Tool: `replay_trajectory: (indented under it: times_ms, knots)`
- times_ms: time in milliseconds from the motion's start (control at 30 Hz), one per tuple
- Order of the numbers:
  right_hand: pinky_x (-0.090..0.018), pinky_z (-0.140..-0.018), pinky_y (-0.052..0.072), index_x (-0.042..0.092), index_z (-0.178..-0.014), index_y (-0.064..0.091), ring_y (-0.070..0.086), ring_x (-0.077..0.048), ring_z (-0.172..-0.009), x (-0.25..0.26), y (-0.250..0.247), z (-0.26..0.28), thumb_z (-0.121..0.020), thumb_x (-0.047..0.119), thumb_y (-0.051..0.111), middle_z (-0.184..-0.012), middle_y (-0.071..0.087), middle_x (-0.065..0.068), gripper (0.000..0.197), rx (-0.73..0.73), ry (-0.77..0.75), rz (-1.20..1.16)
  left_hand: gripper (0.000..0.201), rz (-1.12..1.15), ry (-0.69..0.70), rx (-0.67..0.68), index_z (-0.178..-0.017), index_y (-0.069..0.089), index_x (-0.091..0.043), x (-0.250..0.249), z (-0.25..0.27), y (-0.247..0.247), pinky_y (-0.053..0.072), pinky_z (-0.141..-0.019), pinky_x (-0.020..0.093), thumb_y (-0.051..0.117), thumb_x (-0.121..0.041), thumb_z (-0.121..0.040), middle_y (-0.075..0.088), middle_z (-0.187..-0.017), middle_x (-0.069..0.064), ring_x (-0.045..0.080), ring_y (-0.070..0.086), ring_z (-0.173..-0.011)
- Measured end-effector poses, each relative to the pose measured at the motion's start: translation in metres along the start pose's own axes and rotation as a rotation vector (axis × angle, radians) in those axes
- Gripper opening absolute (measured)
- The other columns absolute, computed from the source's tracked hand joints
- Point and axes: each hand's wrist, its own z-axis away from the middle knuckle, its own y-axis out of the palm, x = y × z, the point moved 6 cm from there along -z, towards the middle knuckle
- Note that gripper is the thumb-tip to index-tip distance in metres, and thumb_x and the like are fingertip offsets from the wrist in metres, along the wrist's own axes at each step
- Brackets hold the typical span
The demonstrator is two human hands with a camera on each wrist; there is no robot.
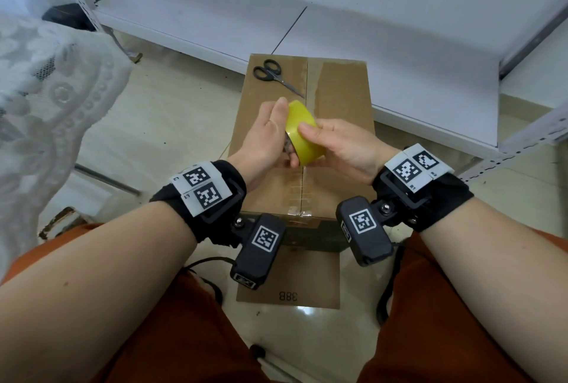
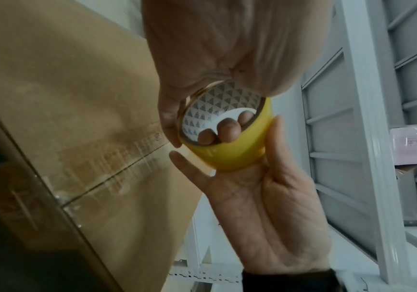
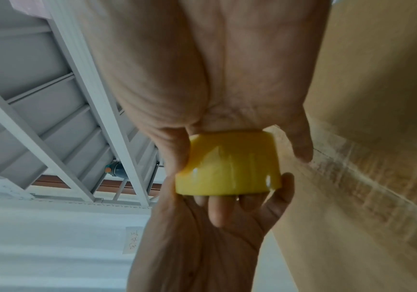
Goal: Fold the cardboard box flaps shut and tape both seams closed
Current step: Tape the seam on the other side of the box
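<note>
A: Where does the work stand?

B: The box (image 1: 304, 136) sits on the floor between the person's knees, top flaps folded down and meeting along a centre seam (image 1: 302, 192). The tape roll (image 1: 304, 133) hangs just above that seam, held by both hands. The left hand (image 1: 267, 136) has its fingers hooked through the core, thumb over the rim. The right hand (image 1: 341, 146) cups the yellow outer face, thumb laid across it.

A: So what is the step?

B: Probably finding the loose end of the tape. To do it well, the left hand should keep the roll steady on its fingers while the right thumbnail feels round the face for the edge, lifts it, and peels off a short tab. That tab should start down the near side wall, then run straight along the seam and be pressed flat.

A: Is the seam already taped?

B: It shines as if a clear strip covers it, though blur makes that uncertain.

A: Anything readable?

B: "38B" is printed on a flap (image 1: 289, 278) lying on the floor near the person. The scissors (image 1: 273, 73) rest on the far end of the box top.
</note>
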Motion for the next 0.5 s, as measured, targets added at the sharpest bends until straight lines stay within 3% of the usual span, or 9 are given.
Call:
replay_trajectory:
  times_ms: [67, 133, 200, 267, 300, 367, 433, 500]
  knots:
    - [-0.056, -0.105, 0.037, 0.009, -0.097, 0.061, 0.064, -0.021, -0.085, 0.001, 0.000, 0.000, -0.099, 0.040, 0.039, -0.085, 0.067, -0.011, 0.038, -0.040, -0.003, -0.004, 0.036, -0.057, 0.087, 0.010, -0.120, 0.038, -0.013, -0.006, 0.003, 0.001, 0.047, -0.060, 0.038, 0.024, -0.041, -0.103, 0.045, -0.065, 0.007, 0.022, 0.048, -0.050]
    - [-0.055, -0.103, 0.040, 0.006, -0.098, 0.063, 0.065, -0.022, -0.082, 0.001, -0.002, 0.000, -0.100, 0.044, 0.034, -0.083, 0.066, -0.014, 0.048, -0.090, 0.000, -0.023, 0.032, -0.140, 0.173, -0.001, -0.123, 0.038, -0.015, -0.008, 0.005, 0.003, 0.049, -0.059, 0.035, 0.026, -0.038, -0.104, 0.049, -0.077, 0.008, 0.025, 0.052, -0.059]
    - [-0.049, -0.094, 0.047, -0.006, -0.106, 0.061, 0.064, -0.023, -0.074, 0.002, -0.005, 0.000, -0.100, 0.046, 0.031, -0.077, 0.063, -0.017, 0.060, -0.130, -0.006, -0.056, 0.034, -0.211, 0.235, 0.000, -0.129, 0.035, -0.018, -0.005, 0.005, 0.004, 0.054, -0.058, 0.031, 0.031, -0.038, -0.102, 0.050, -0.098, 0.015, 0.019, 0.056, -0.060]
    - [-0.044, -0.082, 0.051, -0.010, -0.110, 0.058, 0.061, -0.024, -0.067, 0.004, -0.009, 0.000, -0.100, 0.045, 0.031, -0.073, 0.060, -0.018, 0.063, -0.175, -0.010, -0.088, 0.040, -0.193, 0.262, 0.053, -0.134, 0.032, -0.020, -0.001, 0.004, 0.007, 0.055, -0.061, 0.029, 0.038, -0.039, -0.099, 0.045, -0.109, 0.022, 0.014, 0.058, -0.059]
    - [-0.042, -0.077, 0.052, -0.009, -0.112, 0.057, 0.060, -0.024, -0.065, 0.005, -0.012, 0.002, -0.100, 0.046, 0.032, -0.075, 0.061, -0.020, 0.061, -0.204, -0.002, -0.118, 0.045, -0.181, 0.278, 0.082, -0.136, 0.031, -0.021, 0.000, 0.005, 0.008, 0.057, -0.066, 0.031, 0.044, -0.039, -0.097, 0.044, -0.114, 0.023, 0.015, 0.060, -0.066]
    - [-0.039, -0.070, 0.053, -0.005, -0.118, 0.056, 0.062, -0.027, -0.073, 0.006, -0.018, 0.004, -0.099, 0.045, 0.037, -0.094, 0.063, -0.028, 0.056, -0.270, 0.022, -0.192, 0.061, -0.251, 0.327, 0.105, -0.139, 0.031, -0.026, -0.002, 0.007, 0.007, 0.054, -0.083, 0.029, 0.059, -0.040, -0.087, 0.040, -0.127, 0.016, 0.017, 0.058, -0.096]
    - [-0.045, -0.076, 0.054, -0.002, -0.122, 0.054, 0.062, -0.032, -0.092, 0.006, -0.022, 0.005, -0.098, 0.041, 0.041, -0.115, 0.061, -0.029, 0.052, -0.304, 0.032, -0.186, 0.078, -0.356, 0.412, 0.099, -0.142, 0.030, -0.025, -0.007, 0.011, 0.007, 0.044, -0.096, 0.020, 0.075, -0.032, -0.079, 0.037, -0.132, 0.008, 0.015, 0.046, -0.116]
    - [-0.047, -0.087, 0.050, -0.004, -0.121, 0.056, 0.060, -0.033, -0.096, 0.007, -0.021, 0.005, -0.098, 0.039, 0.044, -0.119, 0.059, -0.031, 0.050, -0.297, 0.028, -0.136, 0.094, -0.443, 0.519, 0.085, -0.145, 0.028, -0.022, -0.013, 0.015, 0.007, 0.037, -0.102, 0.018, 0.083, -0.021, -0.069, 0.036, -0.134, 0.006, 0.012, 0.040, -0.122]
